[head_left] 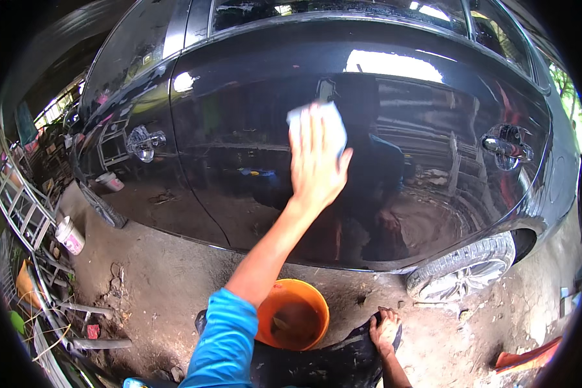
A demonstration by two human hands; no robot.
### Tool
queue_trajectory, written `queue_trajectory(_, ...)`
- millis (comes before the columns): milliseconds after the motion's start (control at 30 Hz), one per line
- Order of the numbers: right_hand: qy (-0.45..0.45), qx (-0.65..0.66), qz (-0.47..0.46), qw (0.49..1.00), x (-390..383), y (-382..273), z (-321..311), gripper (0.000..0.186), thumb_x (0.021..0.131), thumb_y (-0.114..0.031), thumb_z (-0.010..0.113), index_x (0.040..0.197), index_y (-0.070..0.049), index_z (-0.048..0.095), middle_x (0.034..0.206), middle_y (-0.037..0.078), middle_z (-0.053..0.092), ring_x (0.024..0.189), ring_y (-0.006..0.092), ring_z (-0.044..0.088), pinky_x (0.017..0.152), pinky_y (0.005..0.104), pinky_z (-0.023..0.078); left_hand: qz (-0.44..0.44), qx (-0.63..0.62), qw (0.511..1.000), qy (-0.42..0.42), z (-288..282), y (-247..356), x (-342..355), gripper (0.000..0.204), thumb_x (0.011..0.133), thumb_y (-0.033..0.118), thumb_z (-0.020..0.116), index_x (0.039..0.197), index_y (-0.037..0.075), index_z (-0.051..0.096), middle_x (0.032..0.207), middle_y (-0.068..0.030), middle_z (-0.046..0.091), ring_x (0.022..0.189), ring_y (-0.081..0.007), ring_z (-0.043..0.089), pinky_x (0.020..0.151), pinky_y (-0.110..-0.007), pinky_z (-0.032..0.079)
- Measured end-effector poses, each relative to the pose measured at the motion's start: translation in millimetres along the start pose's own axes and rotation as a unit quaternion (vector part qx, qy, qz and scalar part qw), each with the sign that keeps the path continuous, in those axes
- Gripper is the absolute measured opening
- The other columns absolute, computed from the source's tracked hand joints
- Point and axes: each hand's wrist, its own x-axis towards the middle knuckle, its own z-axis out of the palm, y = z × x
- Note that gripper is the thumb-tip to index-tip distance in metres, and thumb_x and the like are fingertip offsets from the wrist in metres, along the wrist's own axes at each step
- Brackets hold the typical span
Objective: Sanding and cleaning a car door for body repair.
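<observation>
My left hand (315, 155), on the blue-sleeved arm, presses a white cloth (333, 126) against a glossy black car door (239, 174). Its fingers lie nearly straight over the cloth, which shows around the fingertips and by the thumb side. On my dark-trousered knee rests my right hand (385, 330), fingers apart and holding nothing. An orange bucket (325, 307) with murky water stands on the ground below the door, beyond my lap and partly behind my left arm.
A car wheel (459, 275) stands at the right. Door handles (507, 149) look wrapped in clear film. At left are a metal ladder (22, 204), a white pail (70, 236) and loose pipes (100, 344). An orange-red object (529, 357) lies at lower right.
</observation>
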Motion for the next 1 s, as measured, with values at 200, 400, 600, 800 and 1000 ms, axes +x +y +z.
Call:
queue_trajectory(200,-0.008,-0.002,-0.025,1.000,0,-4,2,0.043,0.088,-0.031,0.060,0.122,-0.005,0.064,0.123,0.015,0.062,0.121,0.0341,0.052,0.109,0.0498,0.031,0.045,0.000,0.999,-0.005,-1,-1,8,0.074,0.090,0.031,0.065,0.144,-0.012,0.037,0.154,-0.0311,0.032,0.145,-0.0464,0.027,0.120,-0.055,0.017)
queue_trajectory(400,-0.026,-0.009,0.021,0.999,1,0,-1,0.042,0.087,-0.030,0.061,0.122,-0.006,0.064,0.122,0.015,0.063,0.124,0.0343,0.051,0.110,0.0498,0.030,0.035,-0.022,0.999,-0.023,12,26,1,0.077,0.088,0.030,0.067,0.145,-0.012,0.036,0.156,-0.0319,0.026,0.147,-0.0467,0.022,0.120,-0.056,0.015)
queue_trajectory(600,0.003,0.001,0.017,1.000,-5,2,7,0.042,0.087,-0.032,0.061,0.120,-0.006,0.065,0.124,0.016,0.062,0.126,0.0341,0.050,0.110,0.0495,0.031,0.076,-0.027,0.997,0.003,15,41,33,0.073,0.088,0.027,0.066,0.142,-0.013,0.039,0.153,-0.0320,0.032,0.145,-0.0446,0.028,0.120,-0.054,0.019)
queue_trajectory(800,-0.011,-0.014,0.043,0.999,-8,13,1,0.040,0.086,-0.031,0.062,0.118,-0.007,0.066,0.120,0.016,0.062,0.123,0.0349,0.050,0.110,0.0495,0.031,0.069,-0.056,0.995,-0.042,31,64,8,0.080,0.085,0.029,0.072,0.143,-0.013,0.037,0.154,-0.0331,0.028,0.145,-0.0475,0.025,0.119,-0.059,0.016)
queue_trajectory(1000,0.007,-0.001,0.027,1.000,-12,14,10,0.038,0.084,-0.031,0.063,0.114,-0.007,0.066,0.119,0.015,0.062,0.123,0.0346,0.051,0.109,0.0501,0.032,0.129,-0.039,0.991,0.023,37,95,70,0.070,0.089,0.029,0.066,0.140,-0.014,0.042,0.152,-0.0317,0.033,0.145,-0.0431,0.028,0.120,-0.053,0.018)
